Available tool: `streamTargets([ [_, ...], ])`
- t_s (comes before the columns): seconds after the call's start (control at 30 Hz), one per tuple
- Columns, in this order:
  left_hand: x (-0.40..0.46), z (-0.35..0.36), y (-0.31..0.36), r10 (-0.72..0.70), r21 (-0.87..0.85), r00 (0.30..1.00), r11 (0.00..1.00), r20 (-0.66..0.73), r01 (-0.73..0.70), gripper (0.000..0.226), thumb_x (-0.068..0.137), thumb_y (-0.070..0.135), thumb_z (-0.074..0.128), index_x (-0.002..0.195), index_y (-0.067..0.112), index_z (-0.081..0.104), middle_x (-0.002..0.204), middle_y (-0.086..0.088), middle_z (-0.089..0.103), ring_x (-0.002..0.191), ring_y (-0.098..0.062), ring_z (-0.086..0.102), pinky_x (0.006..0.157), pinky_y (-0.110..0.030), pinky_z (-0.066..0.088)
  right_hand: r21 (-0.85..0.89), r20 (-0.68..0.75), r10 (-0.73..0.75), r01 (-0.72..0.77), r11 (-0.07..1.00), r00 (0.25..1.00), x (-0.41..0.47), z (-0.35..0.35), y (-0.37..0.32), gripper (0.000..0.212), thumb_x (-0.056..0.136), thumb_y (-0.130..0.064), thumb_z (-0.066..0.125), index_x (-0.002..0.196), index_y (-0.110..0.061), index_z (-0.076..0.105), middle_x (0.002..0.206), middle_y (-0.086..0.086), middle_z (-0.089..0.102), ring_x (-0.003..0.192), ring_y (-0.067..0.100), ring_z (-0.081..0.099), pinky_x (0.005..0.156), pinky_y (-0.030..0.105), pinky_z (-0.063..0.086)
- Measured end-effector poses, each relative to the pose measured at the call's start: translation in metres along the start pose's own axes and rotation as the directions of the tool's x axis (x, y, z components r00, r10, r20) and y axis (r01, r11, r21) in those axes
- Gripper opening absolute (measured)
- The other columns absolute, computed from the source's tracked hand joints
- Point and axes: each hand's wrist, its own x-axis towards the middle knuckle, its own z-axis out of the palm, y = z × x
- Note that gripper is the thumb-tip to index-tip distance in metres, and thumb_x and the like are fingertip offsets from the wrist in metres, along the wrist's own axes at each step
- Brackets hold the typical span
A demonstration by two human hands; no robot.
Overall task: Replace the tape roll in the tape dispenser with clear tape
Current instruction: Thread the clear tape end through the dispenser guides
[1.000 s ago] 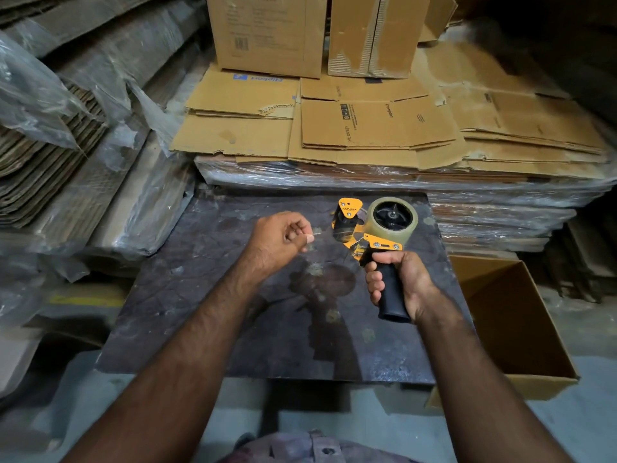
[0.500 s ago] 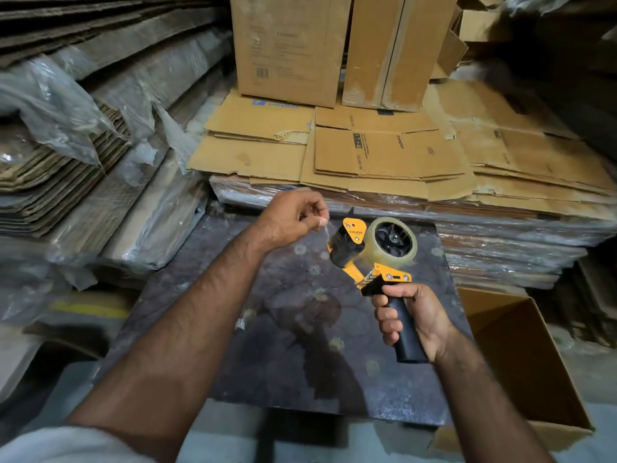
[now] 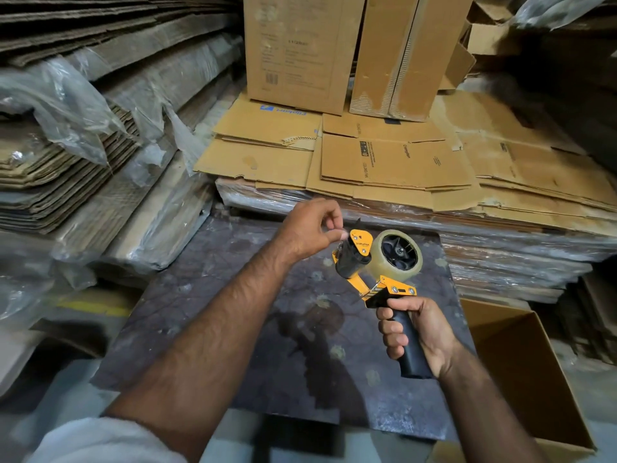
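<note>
**While the free end waits at the roller, the left hand sits nearest it**

Though the roll of clear tape (image 3: pixel 396 259) is already seated on the black hub of the orange and black pistol-grip tape dispenser (image 3: pixel 377 275), the threading looks unfinished; the dispenser is held above the dark mottled surface (image 3: pixel 233 295), its long axis running from the black handle near the person up and away to the black roller (image 3: pixel 350 262) at the front; the right hand (image 3: pixel 414 332) is wrapped firmly round the handle, fingers curled shut on it; the left hand (image 3: pixel 310 228) hovers just beside the roller's top, up and to the left of the roll, thumb and fingertips (image 3: pixel 340 233) pressed together as if pinching the tape's free end, though the film itself is too faint to make out; so the left hand is nearer the work, and the coming pull, I judge, runs away from the roll across the roller.
</note>
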Motion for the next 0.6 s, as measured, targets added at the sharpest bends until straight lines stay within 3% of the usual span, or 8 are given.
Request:
streamTargets([
  [0.1, -0.001, 0.002, -0.004, -0.063, -0.045, 0.998, 0.997, 0.018, 0.063, 0.013, 0.078, 0.014, 0.085, 0.081, 0.014, 0.073, 0.077, 0.005, 0.069, 0.069, -0.008, 0.061, 0.07, -0.032, 0.058, -0.016, -0.014, 0.009, -0.009, 1.0, 1.0, 0.001, 0.0, 0.0, 0.013, 0.075, -0.022, 0.064, 0.071, -0.012, 0.057, 0.055, 0.001, 0.046, 0.036, 0.016, 0.043, 0.04, 0.026, 0.042],
  [0.2, -0.006, 0.006, -0.006, -0.092, -0.137, 0.993, 0.985, 0.071, 0.101, 0.008, 0.086, 0.003, 0.076, 0.093, 0.006, 0.077, 0.09, -0.014, 0.076, 0.078, -0.017, 0.066, 0.08, -0.038, 0.062, -0.023, -0.002, 0.013, -0.013, 1.0, 1.0, 0.002, 0.003, 0.0, 0.013, 0.077, -0.023, 0.062, 0.071, -0.012, 0.058, 0.055, 0.001, 0.046, 0.037, 0.016, 0.044, 0.04, 0.027, 0.043],
  [0.27, -0.01, 0.007, -0.006, -0.15, -0.235, 0.982, 0.957, 0.112, 0.173, 0.017, 0.092, -0.004, 0.065, 0.106, -0.002, 0.075, 0.102, -0.023, 0.075, 0.09, -0.023, 0.069, 0.09, -0.042, 0.061, -0.019, 0.006, 0.007, -0.007, 1.0, 1.0, 0.003, 0.005, -0.003, 0.013, 0.079, -0.023, 0.061, 0.072, -0.012, 0.057, 0.055, 0.001, 0.047, 0.037, 0.015, 0.045, 0.04, 0.027, 0.044],
  [0.37, -0.018, 0.007, -0.008, -0.181, -0.301, 0.967, 0.926, 0.182, 0.23, 0.04, 0.092, -0.014, 0.052, 0.125, 0.001, 0.068, 0.126, -0.018, 0.071, 0.118, -0.021, 0.066, 0.098, -0.027, 0.054, 0.006, -0.001, 0.011, -0.011, 1.0, 1.0, 0.005, 0.01, -0.009, 0.015, 0.08, -0.023, 0.059, 0.071, -0.012, 0.058, 0.055, 0.001, 0.048, 0.038, 0.015, 0.045, 0.041, 0.026, 0.045],
  [0.43, -0.029, 0.012, -0.013, -0.158, -0.318, 0.951, 0.917, 0.266, 0.241, 0.061, 0.084, -0.003, 0.064, 0.143, 0.012, 0.056, 0.145, -0.009, 0.058, 0.137, -0.018, 0.052, 0.105, -0.03, 0.047, 0.012, -0.037, -0.002, 0.003, 1.0, 0.999, 0.008, 0.015, -0.013, 0.017, 0.081, -0.024, 0.057, 0.069, -0.012, 0.058, 0.055, 0.0, 0.048, 0.039, 0.015, 0.045, 0.042, 0.025, 0.044],
  [0.5, -0.043, 0.022, -0.019, -0.126, -0.29, 0.936, 0.93, 0.328, 0.227, 0.096, 0.073, 0.02, 0.08, 0.157, 0.022, 0.034, 0.159, -0.002, 0.039, 0.146, -0.013, 0.037, 0.117, -0.034, 0.035, -0.023, -0.097, -0.04, 0.037, 0.999, 0.994, 0.014, 0.023, -0.015, 0.018, 0.081, -0.024, 0.056, 0.067, -0.013, 0.058, 0.055, 0.0, 0.046, 0.039, 0.015, 0.043, 0.041, 0.026, 0.043],
  [0.6, -0.05, 0.033, -0.029, -0.152, -0.241, 0.962, 0.948, 0.225, 0.206, 0.117, 0.063, 0.038, 0.093, 0.158, 0.024, 0.027, 0.161, 0.0, 0.034, 0.148, -0.014, 0.034, 0.124, -0.04, 0.029, -0.08, -0.13, -0.068, 0.058, 0.995, 0.989, 0.021, 0.033, -0.015, 0.018, 0.079, -0.024, 0.057, 0.065, -0.013, 0.059, 0.055, 0.0, 0.046, 0.041, 0.015, 0.042, 0.042, 0.026, 0.041],
])
